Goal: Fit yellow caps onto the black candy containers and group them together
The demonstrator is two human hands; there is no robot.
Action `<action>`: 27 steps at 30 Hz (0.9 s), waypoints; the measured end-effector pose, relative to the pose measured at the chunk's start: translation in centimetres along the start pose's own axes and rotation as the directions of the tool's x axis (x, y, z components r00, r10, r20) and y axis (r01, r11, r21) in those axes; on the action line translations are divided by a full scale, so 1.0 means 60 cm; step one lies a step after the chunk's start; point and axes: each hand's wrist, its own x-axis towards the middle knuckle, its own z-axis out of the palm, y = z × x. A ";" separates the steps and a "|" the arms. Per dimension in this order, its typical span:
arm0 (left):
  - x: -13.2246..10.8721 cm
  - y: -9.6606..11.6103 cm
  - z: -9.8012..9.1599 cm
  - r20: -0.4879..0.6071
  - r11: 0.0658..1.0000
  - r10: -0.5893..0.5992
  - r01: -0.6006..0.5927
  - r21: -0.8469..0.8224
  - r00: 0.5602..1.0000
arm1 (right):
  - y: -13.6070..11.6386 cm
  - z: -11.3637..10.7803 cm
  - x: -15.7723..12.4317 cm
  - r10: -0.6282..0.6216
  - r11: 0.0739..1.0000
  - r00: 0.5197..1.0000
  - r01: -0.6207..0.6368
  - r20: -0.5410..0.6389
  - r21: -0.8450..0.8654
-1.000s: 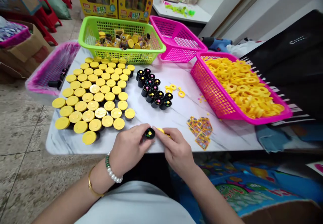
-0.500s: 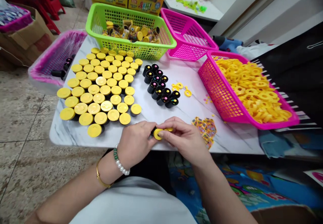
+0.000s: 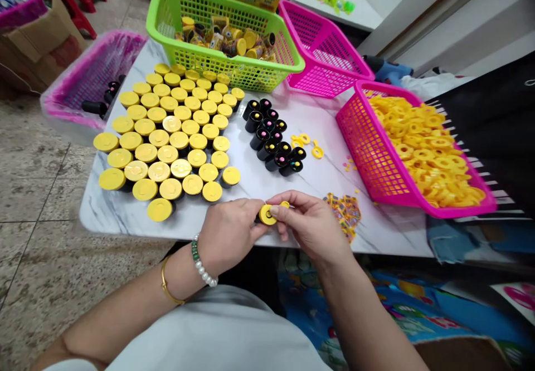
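Near the table's front edge, my left hand [image 3: 232, 232] is closed around a small black cup that its fingers mostly hide. Across the cup's mouth lies a yellow ring-shaped cap [image 3: 267, 215], with a dark hole at its centre. My right hand [image 3: 313, 226] pinches this cap between thumb and fingers, and a smaller round yellow part of it shows beside the thumb. Ahead of my hands stands a cluster of open black cups [image 3: 270, 147], with pink and yellow bits inside. To their left are rows of black cups with yellow lids [image 3: 167, 154].
Flat printed packets [image 3: 345, 215] lie right of my right hand. Loose yellow rings [image 3: 317, 152] rest beyond. A pink basket [image 3: 363, 154] heaped with yellow rings stands right, a green basket [image 3: 225, 73] of filled cups behind, another pink basket [image 3: 317, 81] beside it.
The view has shifted slightly, moving the table's contents in the picture. My right thumb has moved off the cap's middle, and its central hole now shows. Both hands keep their hold.
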 end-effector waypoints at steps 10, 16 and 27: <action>-0.011 0.005 -0.016 0.013 0.995 0.009 -0.008 -0.095 1.000 | 0.005 0.002 -0.007 -0.041 0.999 0.999 0.041 0.010 -0.018; -0.009 0.002 0.003 -0.028 1.000 0.014 -0.014 0.001 1.000 | -0.006 -0.014 -0.004 -0.080 0.995 0.995 0.083 -0.060 0.051; -0.011 -0.002 -0.004 -0.136 0.982 0.033 -0.007 0.191 0.990 | 0.005 -0.011 -0.002 -0.013 0.998 0.999 0.011 -0.037 -0.064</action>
